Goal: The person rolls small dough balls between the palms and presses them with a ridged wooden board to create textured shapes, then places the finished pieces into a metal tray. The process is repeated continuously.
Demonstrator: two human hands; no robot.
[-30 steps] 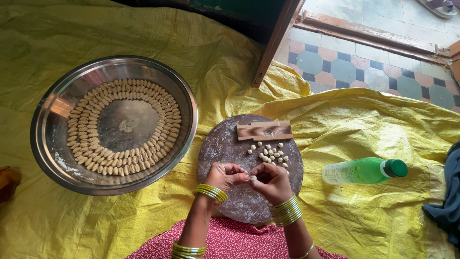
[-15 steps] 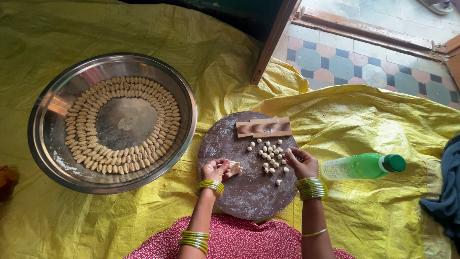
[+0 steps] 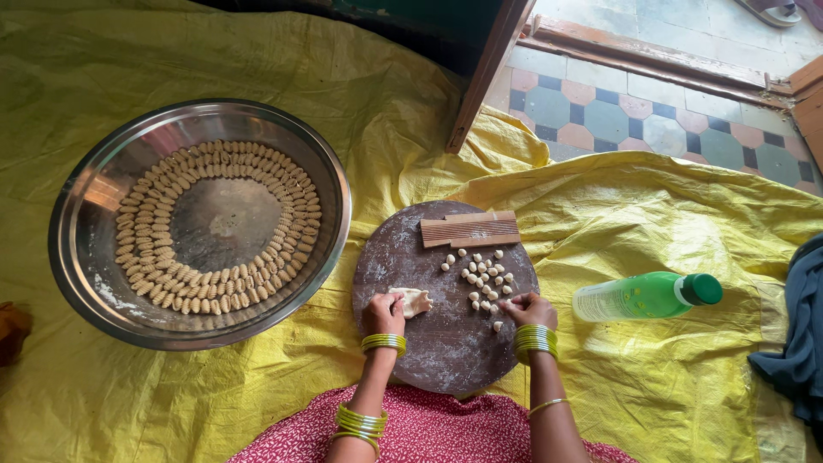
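Observation:
A round dark floured board (image 3: pixel 446 343) lies on a yellow sheet. My left hand (image 3: pixel 383 314) rests on the board, fingers closed on a pale lump of dough (image 3: pixel 412 300). My right hand (image 3: pixel 531 309) is at the board's right side, fingertips pinched among several small dough balls (image 3: pixel 482 279); whether it holds one I cannot tell. A ridged wooden comb (image 3: pixel 470 229) lies at the board's far edge. Both wrists carry green and gold bangles.
A big steel tray (image 3: pixel 81 257) at the left holds several ridged dough shells in rings. A green plastic bottle (image 3: pixel 645 297) lies to the right of the board. Dark cloth (image 3: pixel 793 343) at far right; wooden door frame (image 3: pixel 487 69) and tiled floor (image 3: pixel 651 120) beyond.
My hands were together near the board's front a second ago. They have parted: the right reached to the small dough balls, the left stayed with the dough lump and lowered it to the board.

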